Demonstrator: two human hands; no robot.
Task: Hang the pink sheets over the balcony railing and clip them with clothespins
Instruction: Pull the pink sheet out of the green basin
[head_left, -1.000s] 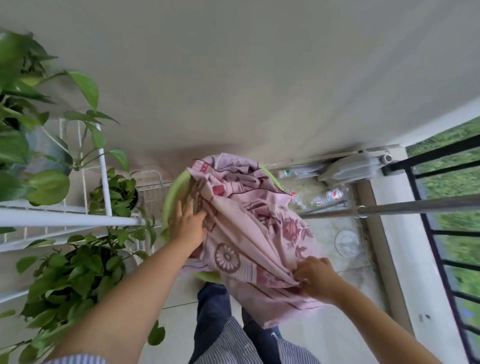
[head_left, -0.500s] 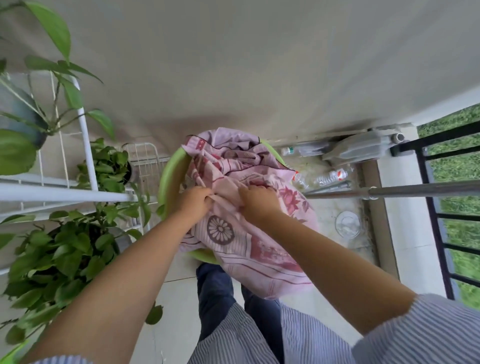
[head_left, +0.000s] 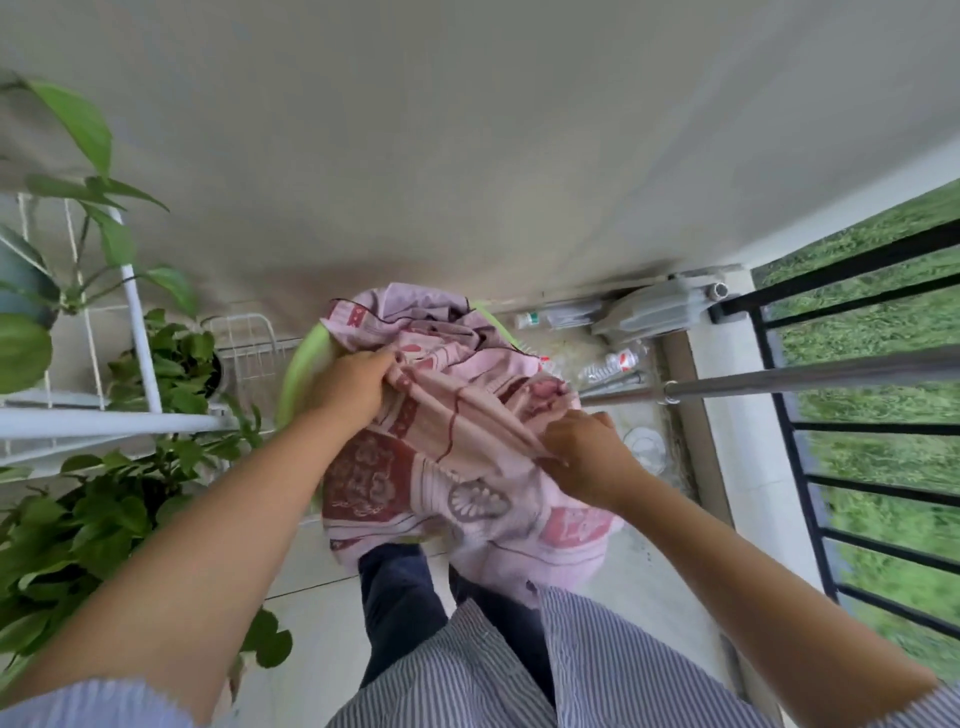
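I am looking down at a narrow balcony floor, a pale wall running far ahead, potted plants (head_left: 78, 525) on a white wire rack (head_left: 140, 338) at the left and the black railing (head_left: 857, 447) at the right with grass beyond it. A steel rod (head_left: 810, 376) crosses in front of the railing. The pink sheets (head_left: 452, 467) sit bunched in a green basin (head_left: 301, 364) just ahead of my legs, spilling over its near rim. My left hand (head_left: 353, 389) is closed around a gathered fold near the basin's left rim, and my right hand (head_left: 587, 457) pinches an edge of the same fabric on the right, so a strip runs taut between the 2 hands. I judge this as the sorting step: finding an edge before lifting. Next I would need to raise the cloth clear of the basin and carry it right to the railing. The fabric is crumpled, pale pink with dark red floral and medallion prints. I see no clothespins.
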